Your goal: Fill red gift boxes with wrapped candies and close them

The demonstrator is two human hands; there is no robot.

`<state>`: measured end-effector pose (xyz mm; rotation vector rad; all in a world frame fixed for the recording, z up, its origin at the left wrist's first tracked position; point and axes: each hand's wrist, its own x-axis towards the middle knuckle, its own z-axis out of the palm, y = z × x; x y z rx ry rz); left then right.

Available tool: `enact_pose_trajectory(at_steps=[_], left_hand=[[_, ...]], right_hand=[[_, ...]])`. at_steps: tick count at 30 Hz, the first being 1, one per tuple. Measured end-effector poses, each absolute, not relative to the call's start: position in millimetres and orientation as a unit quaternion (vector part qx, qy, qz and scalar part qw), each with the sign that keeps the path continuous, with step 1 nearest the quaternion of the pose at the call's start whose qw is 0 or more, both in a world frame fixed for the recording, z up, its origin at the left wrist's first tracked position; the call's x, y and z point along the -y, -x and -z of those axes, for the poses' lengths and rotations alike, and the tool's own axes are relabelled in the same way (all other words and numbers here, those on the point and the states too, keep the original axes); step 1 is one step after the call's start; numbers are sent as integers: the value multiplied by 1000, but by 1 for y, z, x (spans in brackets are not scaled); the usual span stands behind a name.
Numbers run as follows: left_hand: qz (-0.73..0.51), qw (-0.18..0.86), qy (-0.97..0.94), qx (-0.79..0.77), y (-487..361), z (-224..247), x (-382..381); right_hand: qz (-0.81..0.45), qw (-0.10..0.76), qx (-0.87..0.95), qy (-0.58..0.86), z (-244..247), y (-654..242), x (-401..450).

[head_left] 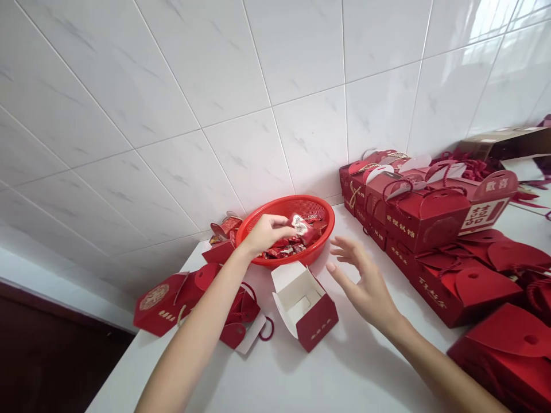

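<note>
My left hand (269, 232) is closed on a small red packet (302, 227) with a pale print, held over a red plastic basket (325, 213). Several small red wrapped pieces (279, 251) lie inside the basket. In front of it an open red gift box (317, 327) with a white inside stands on the white table (297, 381), its flaps spread. A small pale piece lies on the box's floor. My right hand (359, 281) hovers to the right of the open box, fingers apart, holding nothing.
Closed red gift boxes (424, 221) with cord handles are stacked along the right side. More red boxes (161, 304) lie at the left, by the table's edge. A cardboard carton (495, 137) stands far right. The tiled wall (241, 149) rises right behind the basket.
</note>
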<state>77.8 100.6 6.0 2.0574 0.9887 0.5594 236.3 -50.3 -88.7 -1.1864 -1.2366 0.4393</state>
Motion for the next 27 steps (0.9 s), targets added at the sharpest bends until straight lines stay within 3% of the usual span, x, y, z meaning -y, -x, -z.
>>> enact_pose_trajectory(at_steps=[6, 9, 12, 14, 17, 20, 23, 27], left_hand=[[-129, 401, -883, -206, -96, -10, -77], [-145, 299, -887, -321, -98, 6, -111], [-27, 96, -853, -512, -95, 27, -146], [27, 76, -825, -559, -93, 39, -161], [5, 86, -823, -561, -90, 43, -171], [-106, 167, -804, -560, -84, 33, -174], [-249, 378, -726, -518, -79, 17, -168], [-247, 572, -681, -386, -83, -3, -135]], right_hand=[[-424, 630, 481, 438, 81, -240, 49], [-455, 638, 443, 435, 81, -241, 48], [-464, 643, 426, 435, 82, -240, 48], [-467, 642, 424, 437, 82, -240, 47], [-466, 648, 417, 435, 82, -239, 48], [-476, 660, 402, 419, 82, -240, 49], [-502, 671, 376, 394, 80, -240, 50], [-539, 685, 334, 358, 78, -239, 50]])
